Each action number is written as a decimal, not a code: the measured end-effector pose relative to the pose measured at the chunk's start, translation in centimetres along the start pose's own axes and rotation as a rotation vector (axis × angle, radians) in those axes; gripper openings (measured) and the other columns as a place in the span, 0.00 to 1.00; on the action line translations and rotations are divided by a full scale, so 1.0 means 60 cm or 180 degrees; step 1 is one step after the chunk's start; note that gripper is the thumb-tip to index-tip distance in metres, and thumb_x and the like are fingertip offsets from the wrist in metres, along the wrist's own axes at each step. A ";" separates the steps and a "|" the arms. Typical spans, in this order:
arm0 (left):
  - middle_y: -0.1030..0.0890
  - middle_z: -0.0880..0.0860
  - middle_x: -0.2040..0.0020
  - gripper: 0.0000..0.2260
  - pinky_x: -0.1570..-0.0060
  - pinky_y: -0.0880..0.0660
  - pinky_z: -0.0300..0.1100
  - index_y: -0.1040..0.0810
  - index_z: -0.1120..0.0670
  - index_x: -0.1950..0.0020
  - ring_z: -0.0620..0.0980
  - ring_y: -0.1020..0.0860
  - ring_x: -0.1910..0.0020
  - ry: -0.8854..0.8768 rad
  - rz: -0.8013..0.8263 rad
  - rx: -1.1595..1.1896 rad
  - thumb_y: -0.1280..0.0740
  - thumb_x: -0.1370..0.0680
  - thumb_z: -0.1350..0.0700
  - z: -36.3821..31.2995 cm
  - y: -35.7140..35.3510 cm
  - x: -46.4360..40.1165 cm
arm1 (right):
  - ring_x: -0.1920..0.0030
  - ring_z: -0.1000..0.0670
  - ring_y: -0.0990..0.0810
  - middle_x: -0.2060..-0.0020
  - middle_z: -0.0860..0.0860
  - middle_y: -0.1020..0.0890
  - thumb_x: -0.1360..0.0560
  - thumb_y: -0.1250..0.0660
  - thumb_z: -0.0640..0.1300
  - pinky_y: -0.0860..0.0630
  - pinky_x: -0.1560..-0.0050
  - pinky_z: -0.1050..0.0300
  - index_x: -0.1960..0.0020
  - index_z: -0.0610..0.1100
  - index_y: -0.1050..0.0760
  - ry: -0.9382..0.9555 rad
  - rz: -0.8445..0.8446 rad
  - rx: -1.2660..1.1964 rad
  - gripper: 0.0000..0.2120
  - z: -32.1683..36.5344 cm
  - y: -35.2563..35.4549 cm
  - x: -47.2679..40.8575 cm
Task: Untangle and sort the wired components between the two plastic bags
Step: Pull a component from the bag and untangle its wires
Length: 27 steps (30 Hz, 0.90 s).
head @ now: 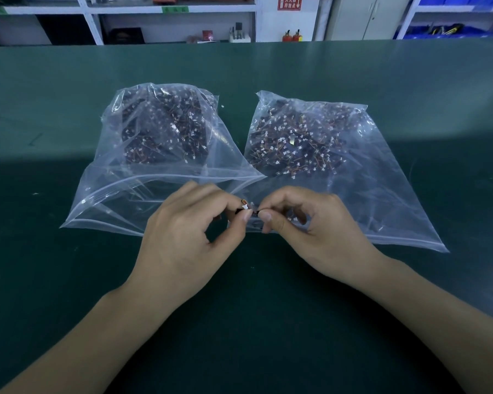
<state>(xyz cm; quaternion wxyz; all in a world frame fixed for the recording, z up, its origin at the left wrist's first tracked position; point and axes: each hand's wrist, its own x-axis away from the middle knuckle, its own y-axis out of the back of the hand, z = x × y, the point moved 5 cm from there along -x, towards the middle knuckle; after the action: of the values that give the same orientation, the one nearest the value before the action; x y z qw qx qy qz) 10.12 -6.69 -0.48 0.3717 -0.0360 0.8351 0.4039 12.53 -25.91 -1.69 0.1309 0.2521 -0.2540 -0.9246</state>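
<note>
Two clear plastic bags lie side by side on the dark green surface (69,280), their open mouths toward the person. The left bag (131,189) holds a dark heap of wired components (165,129) piled toward its far end; the near half is flat and see-through. The right bag (382,200) holds a wider, flatter spread of the same parts (302,137), small black bodies with white connectors and thin orange and red leads. The near inner corners of the two bags overlap at centre. Both hands are raised just above that overlap, close together. The left hand (188,234) pinches one wired component (244,207) between thumb and forefinger; its white connector and a loop of orange lead show at the fingertips. The right hand (305,223) pinches the other side of the same small cluster, thumb against curled forefinger; whether it grips a second component or only the lead cannot be determined, as the part is small and partly covered. Behind the surface stand white shelves (171,24) with blue bins (450,31) at far right.
</note>
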 end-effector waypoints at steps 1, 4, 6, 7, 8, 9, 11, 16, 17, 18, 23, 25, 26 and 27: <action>0.22 0.40 0.59 0.06 0.58 0.28 0.45 0.17 0.50 0.54 0.46 0.26 0.58 0.0007 0.0008 0.0013 0.30 0.18 0.51 0.002 0.000 0.000 | 0.57 0.52 0.16 0.62 0.55 0.15 0.18 0.27 0.41 0.27 0.53 0.67 0.50 0.45 0.16 -0.0009 -0.0028 -0.0003 0.02 0.000 0.001 0.000; 0.22 0.41 0.59 0.06 0.59 0.27 0.46 0.17 0.51 0.55 0.48 0.25 0.58 0.0005 0.0001 0.0040 0.29 0.19 0.53 0.003 0.001 0.000 | 0.57 0.51 0.16 0.62 0.55 0.15 0.18 0.27 0.40 0.28 0.53 0.67 0.50 0.45 0.16 0.0014 -0.0010 0.0062 0.03 0.001 0.001 -0.001; 0.22 0.41 0.60 0.07 0.60 0.28 0.47 0.17 0.51 0.56 0.47 0.26 0.59 0.0003 0.0004 0.0017 0.29 0.19 0.52 0.000 0.000 0.001 | 0.56 0.51 0.16 0.61 0.56 0.15 0.18 0.28 0.40 0.28 0.52 0.67 0.50 0.45 0.17 0.0053 0.0041 0.0129 0.03 0.002 -0.002 -0.001; 0.22 0.41 0.60 0.07 0.60 0.28 0.47 0.17 0.51 0.56 0.47 0.26 0.58 0.0015 0.0009 0.0008 0.29 0.19 0.52 0.000 0.000 0.001 | 0.56 0.50 0.16 0.61 0.55 0.15 0.18 0.28 0.40 0.28 0.52 0.67 0.50 0.45 0.17 0.0054 0.0044 0.0131 0.03 0.001 -0.002 -0.001; 0.22 0.41 0.59 0.07 0.60 0.27 0.47 0.17 0.51 0.56 0.47 0.26 0.58 0.0027 0.0014 0.0005 0.29 0.19 0.52 0.001 0.000 0.001 | 0.56 0.50 0.16 0.61 0.55 0.15 0.18 0.28 0.40 0.27 0.52 0.66 0.50 0.45 0.17 0.0044 0.0036 0.0103 0.02 0.001 -0.002 -0.001; 0.21 0.41 0.59 0.07 0.60 0.27 0.47 0.17 0.51 0.55 0.48 0.26 0.58 0.0031 0.0016 0.0009 0.29 0.19 0.52 0.002 0.000 0.001 | 0.56 0.50 0.16 0.61 0.55 0.15 0.18 0.28 0.41 0.26 0.53 0.65 0.50 0.45 0.16 0.0029 0.0024 0.0061 0.02 0.000 -0.001 -0.001; 0.21 0.42 0.59 0.07 0.60 0.26 0.48 0.16 0.52 0.55 0.48 0.25 0.58 -0.0002 0.0008 0.0027 0.29 0.19 0.52 0.002 0.001 0.001 | 0.56 0.50 0.16 0.61 0.55 0.15 0.18 0.28 0.41 0.24 0.52 0.63 0.50 0.45 0.16 0.0041 0.0020 0.0034 0.02 0.000 0.001 -0.002; 0.21 0.41 0.59 0.06 0.60 0.27 0.46 0.17 0.51 0.55 0.47 0.25 0.58 -0.0020 -0.0007 0.0021 0.29 0.19 0.52 0.000 0.000 0.002 | 0.55 0.50 0.16 0.60 0.55 0.15 0.18 0.28 0.41 0.24 0.52 0.62 0.49 0.44 0.17 0.0093 0.0020 0.0112 0.02 0.000 0.000 -0.001; 0.21 0.41 0.59 0.06 0.60 0.27 0.47 0.16 0.51 0.55 0.47 0.25 0.58 -0.0011 -0.0014 0.0022 0.29 0.18 0.52 0.002 0.000 0.001 | 0.55 0.50 0.16 0.60 0.55 0.15 0.18 0.28 0.41 0.24 0.52 0.61 0.49 0.45 0.17 0.0067 -0.0007 0.0090 0.02 0.000 0.001 -0.001; 0.21 0.41 0.59 0.06 0.60 0.26 0.47 0.16 0.51 0.54 0.48 0.25 0.58 -0.0007 -0.0017 0.0030 0.28 0.18 0.53 0.003 0.000 0.002 | 0.55 0.50 0.16 0.60 0.55 0.15 0.18 0.28 0.41 0.23 0.52 0.60 0.49 0.45 0.17 0.0050 -0.0020 0.0082 0.02 0.000 0.002 -0.001; 0.21 0.41 0.58 0.06 0.60 0.27 0.46 0.16 0.50 0.54 0.46 0.25 0.58 -0.0044 -0.0019 0.0007 0.29 0.18 0.51 0.004 -0.003 0.002 | 0.54 0.50 0.16 0.60 0.55 0.15 0.18 0.28 0.43 0.21 0.50 0.52 0.50 0.45 0.17 0.0085 0.0009 0.0173 0.03 0.001 0.001 -0.002; 0.20 0.41 0.56 0.06 0.60 0.26 0.47 0.15 0.50 0.51 0.46 0.25 0.57 -0.0003 -0.0018 -0.0031 0.30 0.17 0.50 0.009 -0.003 0.003 | 0.53 0.50 0.17 0.58 0.55 0.15 0.19 0.28 0.44 0.21 0.49 0.52 0.47 0.46 0.16 0.0027 -0.0056 0.0119 0.02 -0.002 0.005 -0.002; 0.19 0.41 0.55 0.07 0.60 0.25 0.48 0.14 0.50 0.49 0.47 0.25 0.57 0.0025 -0.0003 -0.0041 0.30 0.16 0.50 0.012 -0.003 0.003 | 0.52 0.50 0.17 0.56 0.55 0.15 0.19 0.27 0.46 0.22 0.48 0.53 0.45 0.48 0.16 0.0001 -0.0052 0.0174 0.05 -0.004 0.006 -0.002; 0.19 0.41 0.54 0.07 0.59 0.25 0.48 0.14 0.50 0.46 0.47 0.24 0.56 0.0052 0.0009 -0.0046 0.31 0.16 0.51 0.015 -0.003 0.003 | 0.51 0.51 0.18 0.55 0.56 0.16 0.20 0.26 0.48 0.22 0.48 0.54 0.42 0.49 0.17 0.0002 -0.0011 0.0312 0.08 -0.004 0.006 -0.002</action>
<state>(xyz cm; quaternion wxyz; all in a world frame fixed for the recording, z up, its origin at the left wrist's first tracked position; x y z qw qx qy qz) 10.59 -6.13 -1.08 0.3640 -0.0407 0.8352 0.4102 12.82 -26.27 -1.64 0.1169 0.2588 -0.2986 -0.9112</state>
